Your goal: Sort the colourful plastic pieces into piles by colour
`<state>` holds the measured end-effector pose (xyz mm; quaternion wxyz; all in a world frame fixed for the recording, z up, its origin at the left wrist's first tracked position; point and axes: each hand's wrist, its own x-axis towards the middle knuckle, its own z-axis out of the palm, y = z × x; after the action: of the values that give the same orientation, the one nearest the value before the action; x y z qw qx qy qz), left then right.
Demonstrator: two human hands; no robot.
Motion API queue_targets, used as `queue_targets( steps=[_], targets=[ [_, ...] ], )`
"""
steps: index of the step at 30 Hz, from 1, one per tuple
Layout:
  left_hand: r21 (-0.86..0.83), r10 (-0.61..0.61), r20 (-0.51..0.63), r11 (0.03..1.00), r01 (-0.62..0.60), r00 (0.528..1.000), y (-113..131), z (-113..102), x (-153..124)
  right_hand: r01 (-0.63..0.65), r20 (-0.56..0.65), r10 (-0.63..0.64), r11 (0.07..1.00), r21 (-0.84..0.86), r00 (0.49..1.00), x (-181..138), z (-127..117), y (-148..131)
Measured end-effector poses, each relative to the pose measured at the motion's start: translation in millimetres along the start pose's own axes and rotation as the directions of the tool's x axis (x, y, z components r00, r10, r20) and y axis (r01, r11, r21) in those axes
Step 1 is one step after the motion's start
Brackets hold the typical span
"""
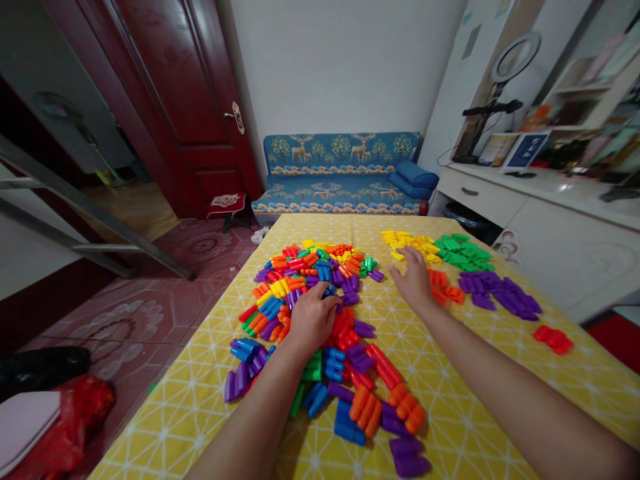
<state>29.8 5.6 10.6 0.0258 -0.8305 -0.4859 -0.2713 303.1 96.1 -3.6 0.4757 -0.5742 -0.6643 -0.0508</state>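
Note:
A mixed heap of plastic building blocks (293, 263) in red, orange, yellow, green, blue and purple spreads over the left and middle of the table. Over it, my left hand (315, 317) reaches down with fingers curled together; a bit of blue shows at the fingertips, but what they hold is hidden. My right hand (414, 279) is open, its fingers apart, just in front of a pile of yellow blocks (407, 241). Close by its wrist lie orange blocks (445, 288). Green blocks (463, 253) and purple blocks (500, 293) form piles farther right, and a few red blocks (553, 339) sit nearest the right edge.
A yellow patterned tablecloth (450, 413) covers the table. Beyond its far edge stands a blue sofa (340, 173). A white cabinet (550, 233) with a ring light (517, 57) is on the right. To the left are a red door (175, 87) and a metal ladder (85, 207).

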Motion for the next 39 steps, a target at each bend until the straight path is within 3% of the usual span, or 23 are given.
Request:
queue_targets(
  steps=[4,12,15,19,22,25,33,39],
  targets=[
    [0.004,-0.003,0.009,1.000,0.003,1.000,2,-2,0,0.044,0.167,-0.055,0.997,0.069,0.984,-37,25,-19],
    [-0.003,0.010,-0.001,1.000,-0.010,1.000,0,0,1,-0.062,0.377,0.070,0.998,-0.034,0.923,-25,46,-48],
    [-0.006,0.010,-0.004,1.000,-0.010,1.000,0,1,1,-0.051,0.400,0.069,0.997,-0.054,0.914,-28,43,-58],
    [-0.015,0.004,-0.002,1.000,-0.004,1.000,0,0,1,-0.032,0.413,-0.003,0.996,0.080,0.911,-37,37,-63],
    [-0.016,0.006,-0.005,1.000,-0.006,1.000,-1,1,1,-0.012,0.305,-0.034,0.989,0.148,0.952,-39,35,-62],
    [-0.012,0.011,-0.014,1.000,-0.011,1.000,-1,2,1,0.029,0.235,-0.054,0.994,0.108,0.970,-33,39,-66],
    [0.010,0.004,0.002,1.000,-0.004,1.000,1,1,1,0.111,0.498,-0.046,0.989,-0.102,0.866,-6,53,-103],
    [0.008,0.000,-0.003,1.000,0.000,1.000,2,0,2,0.066,0.499,-0.054,0.998,-0.007,0.865,1,47,-111]
  ],
)
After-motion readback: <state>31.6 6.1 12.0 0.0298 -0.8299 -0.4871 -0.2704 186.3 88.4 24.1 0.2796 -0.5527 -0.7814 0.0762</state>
